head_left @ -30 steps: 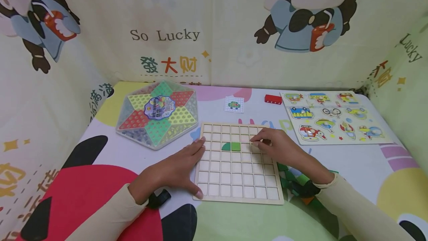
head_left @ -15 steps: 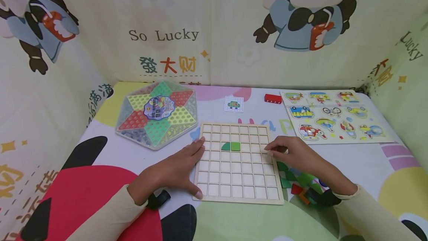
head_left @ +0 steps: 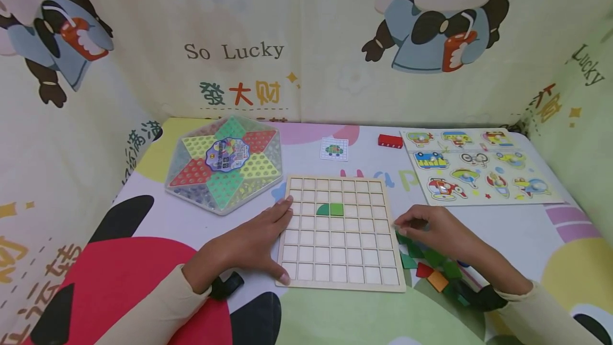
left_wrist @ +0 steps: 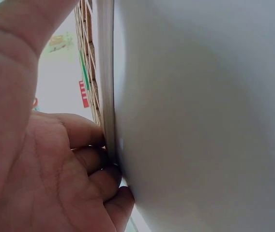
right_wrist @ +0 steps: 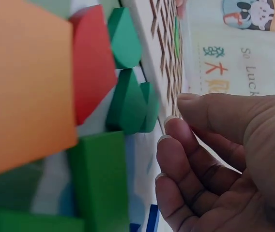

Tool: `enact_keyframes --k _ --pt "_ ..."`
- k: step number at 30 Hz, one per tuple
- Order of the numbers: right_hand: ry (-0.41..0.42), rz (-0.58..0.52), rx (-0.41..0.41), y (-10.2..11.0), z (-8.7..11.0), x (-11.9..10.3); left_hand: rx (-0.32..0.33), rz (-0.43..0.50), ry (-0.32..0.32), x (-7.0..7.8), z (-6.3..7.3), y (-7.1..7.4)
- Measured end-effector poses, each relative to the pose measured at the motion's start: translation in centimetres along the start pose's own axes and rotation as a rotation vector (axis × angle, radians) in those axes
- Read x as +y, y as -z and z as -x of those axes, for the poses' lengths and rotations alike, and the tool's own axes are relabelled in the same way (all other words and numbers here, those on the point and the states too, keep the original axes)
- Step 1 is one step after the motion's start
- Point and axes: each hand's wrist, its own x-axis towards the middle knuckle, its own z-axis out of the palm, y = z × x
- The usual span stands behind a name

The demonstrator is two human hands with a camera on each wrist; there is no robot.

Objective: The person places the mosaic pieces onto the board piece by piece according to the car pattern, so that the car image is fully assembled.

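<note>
A wooden grid board [head_left: 341, 287] lies mid-table, holding a dark green quarter-round block [head_left: 323, 210] and a light green square block [head_left: 337, 209] side by side in its upper rows. My left hand [head_left: 256, 238] rests along the board's left edge with thumb and fingers spread. My right hand [head_left: 436, 230] hovers just off the board's right side, over loose blocks; its fingers are loosely bent with nothing between them in the right wrist view. Under and beside it lie a red block [right_wrist: 93, 63], an orange block [right_wrist: 26, 87] and several green blocks [right_wrist: 128, 99], partly hidden by the hand.
Behind the board lies a small gridded card [head_left: 334, 149] with a turtle-like picture. A hexagonal Chinese checkers set [head_left: 225, 185] sits at back left. To the back right are a red dotted block [head_left: 390, 141] and a picture puzzle board [head_left: 479, 174].
My right hand has drawn back from the board's upper right cells, moving right and nearer, to the loose blocks. More of the pile shows. My left hand has stayed put.
</note>
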Motion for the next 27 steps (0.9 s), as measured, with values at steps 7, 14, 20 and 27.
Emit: enact_keyframes --k 7,14,20,27 --pt "-0.012 0.001 -0.025 -0.44 0.58 0.57 0.004 0.02 -0.018 -0.1 0.04 -0.01" --pt "-0.029 0.07 -0.014 -0.62 0.75 0.38 -0.001 0.01 0.007 -0.22 -0.06 -0.14" --pt "-0.04 0.088 0.002 -0.59 0.87 0.07 -0.001 0.005 0.005 -0.28 -0.12 -0.16" --pt "-0.07 0.073 0.008 -0.49 0.72 0.13 -0.011 -0.006 0.007 -0.29 -0.14 -0.09"
